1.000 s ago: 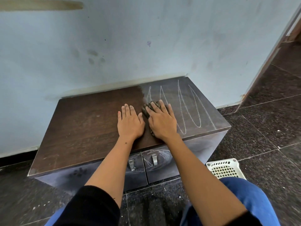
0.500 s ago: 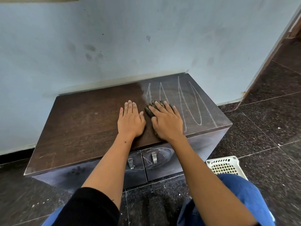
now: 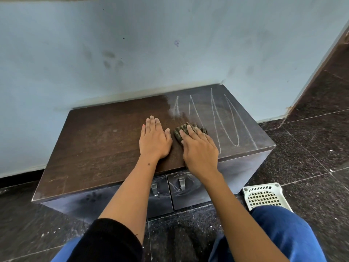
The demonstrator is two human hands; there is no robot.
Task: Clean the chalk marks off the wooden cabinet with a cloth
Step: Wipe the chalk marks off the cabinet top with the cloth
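Observation:
A low dark wooden cabinet [image 3: 98, 146] stands against the wall. White chalk zigzag marks [image 3: 224, 120] cover the right part of its top; the left part is bare brown wood. A small dark crumpled cloth [image 3: 181, 129] lies on the top at the left edge of the marks. My right hand [image 3: 200, 150] presses flat on the cloth with straight fingers, which hide most of it. My left hand [image 3: 154, 138] rests flat on the wood just left of the cloth, fingers straight and together.
A pale blue wall [image 3: 170, 53] rises right behind the cabinet. Two small drawers with metal handles [image 3: 181, 184] carry chalk scribbles on the front. A white plastic basket [image 3: 264, 195] sits on the dark tiled floor by my right knee.
My right hand has slid with the cloth slightly to the right, toward the chalk lines. My left hand has stayed flat in the same spot.

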